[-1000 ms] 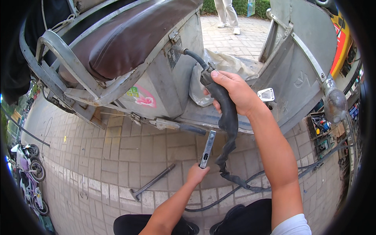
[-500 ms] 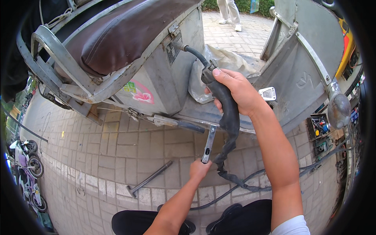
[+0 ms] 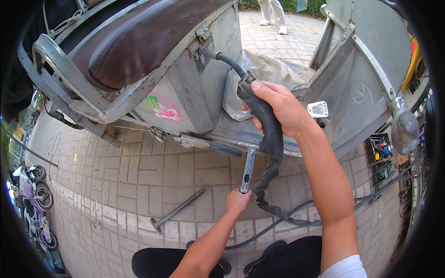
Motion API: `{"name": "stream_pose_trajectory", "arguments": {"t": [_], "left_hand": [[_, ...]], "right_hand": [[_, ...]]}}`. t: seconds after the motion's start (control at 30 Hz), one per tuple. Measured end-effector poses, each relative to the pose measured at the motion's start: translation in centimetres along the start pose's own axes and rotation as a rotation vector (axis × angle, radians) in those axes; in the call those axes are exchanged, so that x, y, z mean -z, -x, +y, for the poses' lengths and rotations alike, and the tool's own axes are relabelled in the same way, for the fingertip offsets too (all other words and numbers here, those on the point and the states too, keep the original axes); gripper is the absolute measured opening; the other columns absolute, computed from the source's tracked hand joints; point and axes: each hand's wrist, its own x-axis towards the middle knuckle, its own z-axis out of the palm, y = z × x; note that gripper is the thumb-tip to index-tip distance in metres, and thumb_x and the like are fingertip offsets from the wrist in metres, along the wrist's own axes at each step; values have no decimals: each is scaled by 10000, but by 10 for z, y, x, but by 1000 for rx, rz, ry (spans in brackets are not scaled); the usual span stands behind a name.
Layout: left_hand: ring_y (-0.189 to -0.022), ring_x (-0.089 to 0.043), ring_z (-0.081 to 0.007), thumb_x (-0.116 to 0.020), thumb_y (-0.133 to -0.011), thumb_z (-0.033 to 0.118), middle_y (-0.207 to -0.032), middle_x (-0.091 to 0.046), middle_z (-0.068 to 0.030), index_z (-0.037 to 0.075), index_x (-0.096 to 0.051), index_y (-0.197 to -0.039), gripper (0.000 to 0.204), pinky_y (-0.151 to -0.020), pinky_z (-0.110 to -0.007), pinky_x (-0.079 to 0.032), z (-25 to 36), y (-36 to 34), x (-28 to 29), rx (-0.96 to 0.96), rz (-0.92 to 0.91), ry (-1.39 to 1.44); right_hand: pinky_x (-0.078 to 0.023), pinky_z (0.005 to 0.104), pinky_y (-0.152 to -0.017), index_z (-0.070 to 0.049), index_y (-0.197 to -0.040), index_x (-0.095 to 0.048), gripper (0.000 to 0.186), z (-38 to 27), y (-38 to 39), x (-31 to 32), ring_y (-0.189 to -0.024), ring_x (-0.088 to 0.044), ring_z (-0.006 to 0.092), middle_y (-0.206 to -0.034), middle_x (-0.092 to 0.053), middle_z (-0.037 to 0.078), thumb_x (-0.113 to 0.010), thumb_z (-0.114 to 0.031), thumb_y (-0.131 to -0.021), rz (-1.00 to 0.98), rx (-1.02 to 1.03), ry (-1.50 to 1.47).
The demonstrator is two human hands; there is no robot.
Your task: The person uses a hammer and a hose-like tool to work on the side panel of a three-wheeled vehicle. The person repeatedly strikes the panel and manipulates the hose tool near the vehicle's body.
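Note:
My right hand (image 3: 278, 104) is closed round the black handle of a welding torch (image 3: 269, 123), thumb on top near its neck. The torch's curved neck ends in a metal nozzle (image 3: 211, 53) close to the upper edge of the grey metal box (image 3: 185, 104) under a brown seat; whether it touches cannot be seen. Lower down, my left hand (image 3: 238, 202) grips the bottom end of a flat slotted metal bar (image 3: 248, 169), which stands nearly upright below the footboard. A dark sleeved cable (image 3: 266, 197) drops from the torch past my left hand.
A hammer (image 3: 176, 211) lies on the paving. Clear plastic sheeting (image 3: 264, 76) and a small white-rimmed plate (image 3: 317, 109) rest on the metal footboard (image 3: 296, 139). To the right are a tool box (image 3: 380, 148) and trailing cables (image 3: 371, 199). A person's legs (image 3: 273, 11) stand beyond.
The view has shifted very slightly. Both hands keep their hold, and the torch and slotted bar stay almost where they were.

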Motion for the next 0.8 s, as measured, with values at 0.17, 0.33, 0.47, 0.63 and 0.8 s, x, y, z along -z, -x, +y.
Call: {"name": "stream_pose_trajectory", "arguments": {"t": [0.17, 0.33, 0.47, 0.63, 0.8], "left_hand": [[-860, -710, -386, -724, -765, 464, -866, -722, -225, 3, -731, -928, 489, -773, -460, -549, 30, 22, 14, 95, -77, 7], [-796, -722, -357, -714, -775, 479, -822, -725, -207, 7, -735, -904, 490, -729, -447, -555, 4, 3, 5, 11, -5, -36], [-768, -724, -344, -711, -783, 485, -807, -725, -198, 14, -737, -895, 484, -714, -447, -554, 35, 21, 17, 126, -93, -29], [-700, -721, -314, -711, -790, 507, -745, -719, -168, 19, -733, -881, 496, -670, -427, -549, 3, -1, 2, -35, 9, -73], [-630, -701, -261, -718, -790, 486, -676, -696, -121, 32, -713, -835, 457, -590, -395, -538, 19, 11, 11, 36, -75, -14]], "right_hand": [[-479, 279, -424, -3, -1062, -591, 389, 0, 3, 3, -491, -583, 121, -855, -655, 83, -580, -387, -1000, 16, -3, -12], [-479, 284, -421, -4, -1067, -585, 390, -3, 1, -2, -491, -585, 126, -855, -652, 88, -577, -388, -1001, 3, -12, -5], [-486, 280, -415, -14, -1067, -568, 369, 0, 0, 5, -493, -594, 136, -866, -668, 110, -560, -379, -1012, 7, -1, -10], [-493, 291, -414, -16, -1068, -559, 359, -3, -3, 0, -498, -599, 150, -882, -671, 130, -541, -371, -1021, -1, -7, 11], [-489, 299, -407, -14, -1054, -557, 356, -7, 1, 3, -494, -597, 163, -887, -664, 136, -543, -368, -1021, 1, -10, -4]]}}
